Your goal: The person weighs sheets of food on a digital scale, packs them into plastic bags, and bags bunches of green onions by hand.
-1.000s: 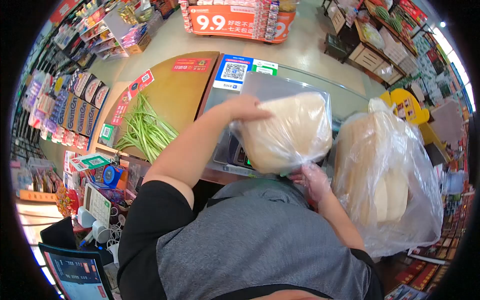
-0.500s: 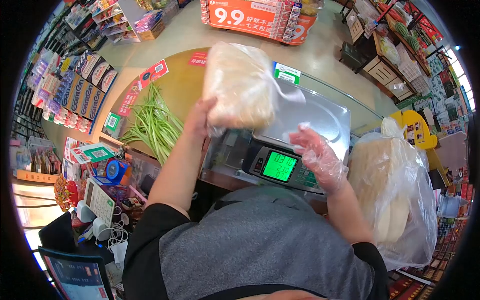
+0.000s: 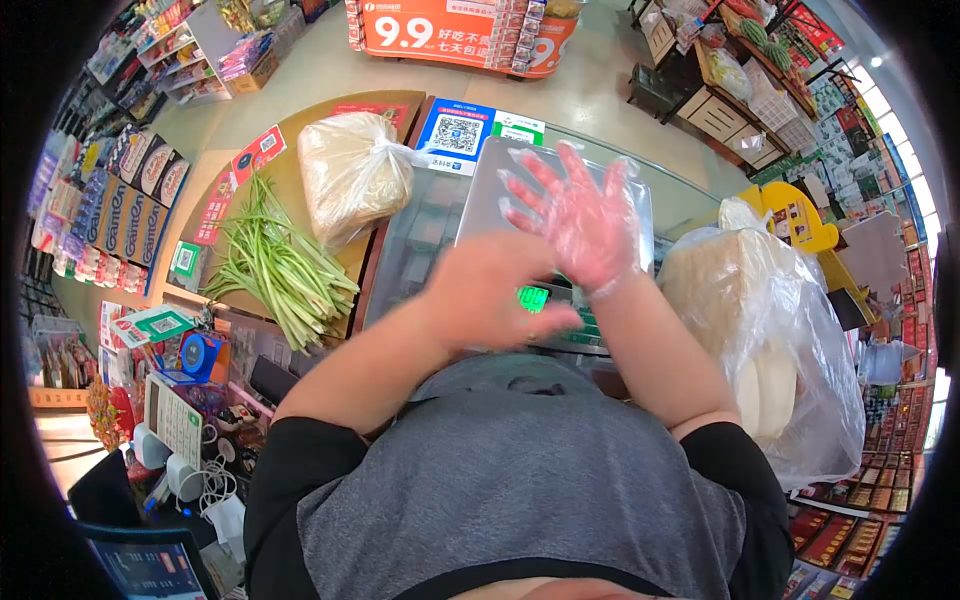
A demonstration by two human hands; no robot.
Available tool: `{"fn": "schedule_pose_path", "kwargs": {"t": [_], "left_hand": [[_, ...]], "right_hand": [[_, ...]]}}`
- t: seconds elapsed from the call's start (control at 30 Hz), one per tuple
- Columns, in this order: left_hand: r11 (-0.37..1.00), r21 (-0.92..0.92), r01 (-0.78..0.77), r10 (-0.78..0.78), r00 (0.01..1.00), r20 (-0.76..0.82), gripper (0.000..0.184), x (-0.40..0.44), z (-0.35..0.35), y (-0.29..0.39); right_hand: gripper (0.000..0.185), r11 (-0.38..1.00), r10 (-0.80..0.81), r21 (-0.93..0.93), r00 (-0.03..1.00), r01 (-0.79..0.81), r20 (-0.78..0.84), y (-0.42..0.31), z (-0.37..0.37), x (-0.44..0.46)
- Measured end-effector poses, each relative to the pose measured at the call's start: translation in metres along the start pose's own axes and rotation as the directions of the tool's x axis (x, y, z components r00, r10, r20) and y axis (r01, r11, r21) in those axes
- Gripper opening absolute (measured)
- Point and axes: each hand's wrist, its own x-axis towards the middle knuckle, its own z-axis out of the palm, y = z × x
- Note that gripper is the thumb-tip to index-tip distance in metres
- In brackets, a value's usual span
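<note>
My right hand (image 3: 595,220), in a clear plastic glove, is raised over the metal scale (image 3: 487,185) with its fingers spread and nothing in them. My bare left hand (image 3: 490,290) reaches across in front of the scale's green display, close to the gloved wrist. It is slightly blurred, with the thumb apart from the fingers, and holds nothing I can see. A tied clear plastic bag (image 3: 355,185) of pale food stands on the brown counter top (image 3: 300,130), left of the scale. Beside it lies a bunch of green stalks (image 3: 275,265).
A large clear bag (image 3: 760,330) of long pale pieces stands right of the scale. QR code cards (image 3: 457,135) lie beyond the scale. At left are a calculator-like device (image 3: 175,420), white cables and a screen (image 3: 150,565). Shelves and an orange display (image 3: 430,30) stand farther off.
My left hand has set the tied bag down on the counter beside the stalks, let go, and moved right toward my gloved hand. My right hand has risen and spread its fingers.
</note>
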Motion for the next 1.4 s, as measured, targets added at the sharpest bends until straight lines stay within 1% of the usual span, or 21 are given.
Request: {"fn": "schedule_pose_path", "kwargs": {"t": [0.03,0.13,0.2,0.4,0.53,0.6,0.63,0.7,0.8,0.83,0.87,0.9,0.93,0.97,1.0,1.07,1.1,1.13,1.17,1.27,1.4], "left_hand": [[0.994,0.023,-0.105,0.106,0.994,-0.021,0.029,0.004,0.010,0.023],[0.981,0.183,-0.066,0.062,0.998,0.026,0.031,0.000,0.020,0.040],[0.972,0.162,-0.169,0.165,0.985,0.039,0.028,-0.007,0.028,0.041],[0.952,-0.077,-0.297,0.292,0.954,-0.068,0.023,-0.055,0.053,0.067],[0.974,-0.099,-0.204,0.182,0.964,-0.193,0.023,-0.097,0.063,0.077],[0.989,-0.125,-0.084,0.051,0.968,-0.245,0.018,-0.119,0.071,0.079],[0.967,-0.253,0.028,-0.081,0.976,-0.202,0.018,-0.135,0.074,0.077],[0.842,-0.494,0.218,-0.294,0.952,-0.080,0.018,-0.171,0.088,0.062],[0.632,-0.480,0.608,-0.694,0.720,-0.002,0.021,-0.278,0.133,0.016],[0.363,-0.471,0.804,-0.884,0.456,0.098,0.023,-0.320,0.142,0.005],[0.313,-0.493,0.812,-0.939,0.344,-0.029,0.023,-0.376,0.158,-0.010],[0.175,-0.508,0.843,-0.984,0.132,-0.119,0.022,-0.436,0.184,-0.027],[-0.046,-0.590,0.806,-0.989,-0.118,-0.085,0.023,-0.490,0.200,-0.039],[-0.087,-0.746,0.661,-0.975,-0.209,-0.070,0.026,-0.556,0.231,-0.057],[-0.217,-0.649,0.730,-0.939,-0.338,-0.066,0.029,-0.595,0.237,-0.056],[-0.458,-0.842,0.287,-0.813,-0.518,0.266,0.045,-0.646,0.241,-0.057],[-0.508,-0.544,0.668,-0.854,-0.472,0.219,0.047,-0.650,0.235,-0.057],[-0.404,0.136,0.905,-0.890,-0.422,0.169,0.049,-0.653,0.229,-0.058],[-0.240,0.577,0.781,-0.921,-0.371,0.120,0.050,-0.655,0.222,-0.058],[-0.400,0.479,0.781,-0.908,-0.410,-0.090,0.039,-0.661,0.229,-0.074],[-0.486,0.416,0.769,-0.801,-0.582,0.141,0.049,-0.637,0.206,-0.107]], "right_hand": [[0.085,1.000,-0.002,-0.006,1.000,0.002,0.005,0.001,0.004,-0.003],[0.088,1.000,0.010,0.016,0.999,-0.010,0.036,0.002,0.013,-0.010],[0.088,0.995,0.018,0.093,0.999,-0.022,0.050,0.003,0.012,-0.021],[0.103,0.935,-0.045,-0.347,0.993,0.080,0.108,0.041,0.021,-0.044],[0.105,0.741,0.006,-0.667,0.993,0.076,0.121,0.077,0.027,-0.054],[0.102,0.872,0.434,-0.348,0.872,-0.344,0.224,0.086,0.001,-0.049],[0.102,0.805,0.592,-0.183,0.746,-0.564,0.306,0.092,-0.009,-0.047],[0.100,0.771,0.637,-0.122,0.762,-0.625,0.119,0.105,-0.005,-0.060],[0.079,0.756,0.653,-0.139,0.751,-0.640,0.096,0.102,-0.037,-0.072],[0.074,0.748,0.661,-0.143,0.745,-0.648,0.083,0.098,-0.047,-0.077],[0.070,0.731,0.680,-0.141,0.731,-0.668,0.062,0.095,-0.056,-0.083],[0.067,0.716,0.694,-0.133,0.719,-0.685,0.034,0.094,-0.063,-0.091],[0.064,0.706,0.703,-0.112,0.711,-0.700,-0.009,0.093,-0.069,-0.098],[0.063,0.693,0.713,-0.114,0.700,-0.712,-0.042,0.094,-0.077,-0.103],[0.063,0.680,0.716,-0.135,0.692,-0.721,-0.093,0.096,-0.081,-0.108],[0.062,0.662,0.712,-0.164,0.682,-0.731,-0.167,0.099,-0.084,-0.113],[0.062,0.659,0.707,-0.173,0.681,-0.732,-0.191,0.102,-0.081,-0.116],[0.062,0.659,0.699,-0.183,0.684,-0.730,-0.210,0.105,-0.078,-0.117],[0.061,0.665,0.684,-0.204,0.695,-0.719,-0.219,0.108,-0.076,-0.117],[0.060,0.676,0.641,-0.241,0.717,-0.696,-0.273,0.113,-0.070,-0.125],[0.057,0.659,0.626,-0.265,0.709,-0.704,-0.325,0.113,-0.074,-0.133]]}}
